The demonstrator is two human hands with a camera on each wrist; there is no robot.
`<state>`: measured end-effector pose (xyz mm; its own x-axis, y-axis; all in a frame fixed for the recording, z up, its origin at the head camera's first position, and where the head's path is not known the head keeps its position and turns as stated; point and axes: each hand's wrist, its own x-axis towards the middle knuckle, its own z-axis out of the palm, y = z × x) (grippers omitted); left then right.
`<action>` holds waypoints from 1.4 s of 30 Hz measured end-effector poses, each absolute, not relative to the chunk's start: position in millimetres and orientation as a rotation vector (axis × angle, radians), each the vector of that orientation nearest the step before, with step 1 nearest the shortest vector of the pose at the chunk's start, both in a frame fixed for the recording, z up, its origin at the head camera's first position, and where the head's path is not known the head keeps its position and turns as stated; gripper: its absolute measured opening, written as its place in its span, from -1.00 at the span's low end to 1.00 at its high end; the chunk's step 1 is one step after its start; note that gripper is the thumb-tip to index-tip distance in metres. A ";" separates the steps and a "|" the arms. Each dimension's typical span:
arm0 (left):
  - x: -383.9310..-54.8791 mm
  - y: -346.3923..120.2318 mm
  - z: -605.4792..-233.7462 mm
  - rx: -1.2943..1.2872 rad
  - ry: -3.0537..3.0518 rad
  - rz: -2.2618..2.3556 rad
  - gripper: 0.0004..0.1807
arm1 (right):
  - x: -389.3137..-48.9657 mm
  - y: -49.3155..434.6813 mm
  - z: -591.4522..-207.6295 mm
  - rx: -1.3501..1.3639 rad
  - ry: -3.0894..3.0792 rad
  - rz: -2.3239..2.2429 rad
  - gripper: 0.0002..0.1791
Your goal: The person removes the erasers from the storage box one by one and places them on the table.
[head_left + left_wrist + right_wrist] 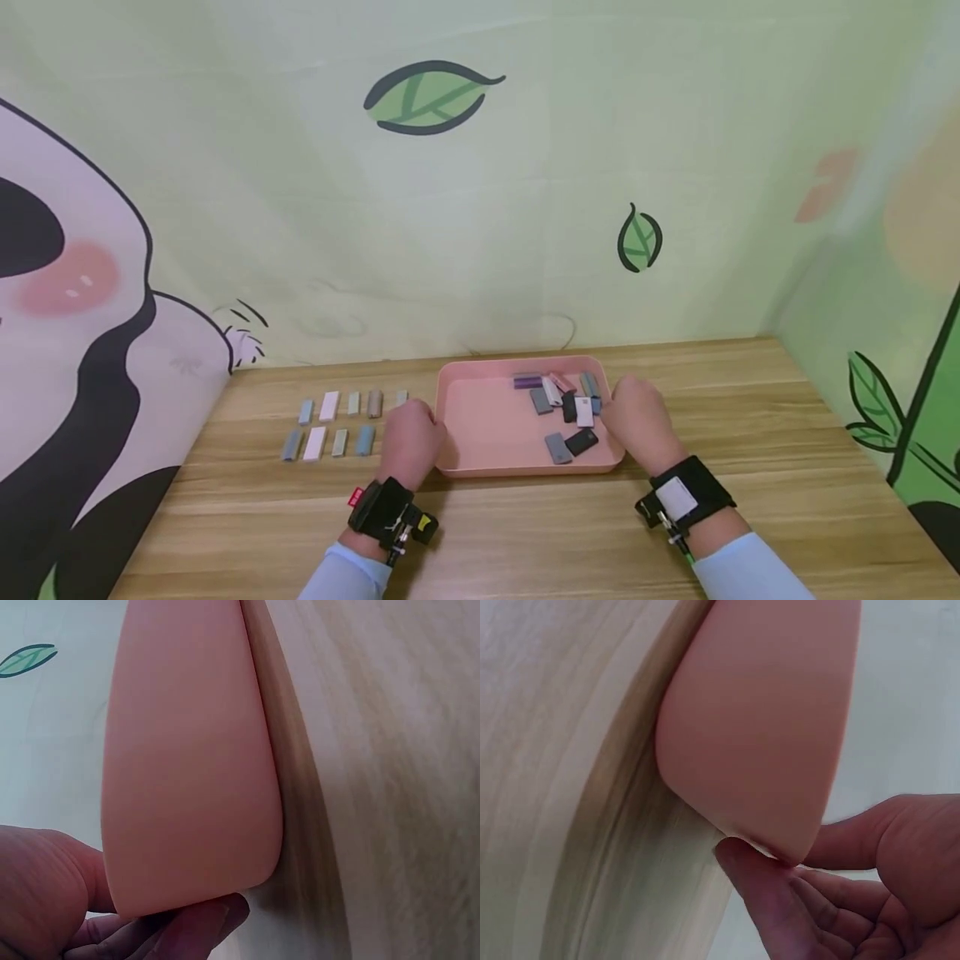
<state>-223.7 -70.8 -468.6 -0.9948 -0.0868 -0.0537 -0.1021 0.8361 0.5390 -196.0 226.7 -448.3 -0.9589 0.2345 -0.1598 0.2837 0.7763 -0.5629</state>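
One smooth pink tray (487, 421), round-cornered, small blocks (557, 448) grouped in its right half, located toward the far side of the wood-grain counter (540, 533). Fingers (195, 930) of the left hand (411, 440) and right hand (639, 423) grasp its opposite ends. Backdrop (525, 183): pale green, leaf-printed.

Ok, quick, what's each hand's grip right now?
Left hand: holding the pink tray by its left end.
Right hand: holding the same tray by its right end.

The left hand (412, 442) and right hand (641, 423) hold the tray (483, 421) at its two ends, with blocks (557, 448) inside its right half and other blocks (315, 443) in two rows left of it.
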 end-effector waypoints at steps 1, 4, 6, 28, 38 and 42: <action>-223.8 -70.2 -468.2 -0.153 2.991 0.864 -0.67 | -194.8 226.3 -447.8 0.428 2.874 -0.937 -0.80; -224.1 -68.7 -467.8 -0.166 2.984 0.844 -0.69 | -191.2 223.3 -446.2 0.379 2.916 -0.858 -0.79; -224.0 -67.7 -467.4 -0.178 2.966 0.851 -0.70 | -188.6 219.1 -443.5 0.315 2.983 -0.766 -0.78; -224.5 -66.1 -466.7 -0.181 2.976 0.832 -0.74 | -187.1 169.9 -449.7 -0.104 2.958 -0.607 -0.47; -224.4 -66.4 -467.2 -0.214 2.955 0.850 -0.77 | -184.1 164.4 -450.3 -0.077 2.953 -0.560 -0.68; -224.5 -66.7 -468.1 -0.227 2.947 0.862 -0.77 | -182.9 160.6 -450.4 -0.088 2.914 -0.609 -0.76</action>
